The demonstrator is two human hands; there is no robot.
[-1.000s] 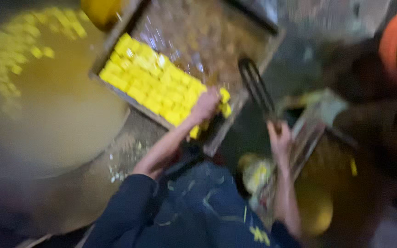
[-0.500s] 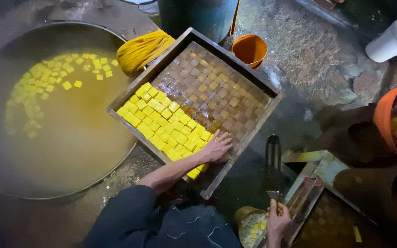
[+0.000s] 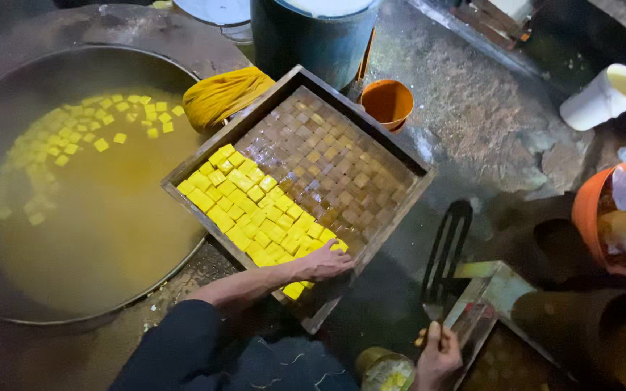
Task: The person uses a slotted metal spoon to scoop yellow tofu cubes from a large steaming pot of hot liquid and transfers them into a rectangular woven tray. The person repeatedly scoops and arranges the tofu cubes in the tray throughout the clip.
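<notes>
A square wooden tray (image 3: 407,163) with a woven bottom rests tilted on the rim of a big round pan (image 3: 9,80). Several yellow cubes (image 3: 255,210) fill the tray's near-left part. My left hand (image 3: 325,262) lies flat on the cubes at the tray's near corner, fingers together and holding nothing. My right hand (image 3: 437,356), low in view, grips the handle of a dark slotted spatula (image 3: 447,250) that points away from me, its blade above the wet floor right of the tray.
The pan holds yellow-brown liquid with several cubes floating (image 3: 74,134). A yellow cloth (image 3: 222,94) lies by the tray's far-left edge. A blue drum (image 3: 313,40), small orange cup (image 3: 387,101), white jug (image 3: 603,94) and orange bucket (image 3: 592,217) stand around. Another tray (image 3: 487,304) sits near my right hand.
The view steadied and pulled back. My left hand stayed at the tray's near corner on the cubes. The right hand dropped lower, still holding the spatula.
</notes>
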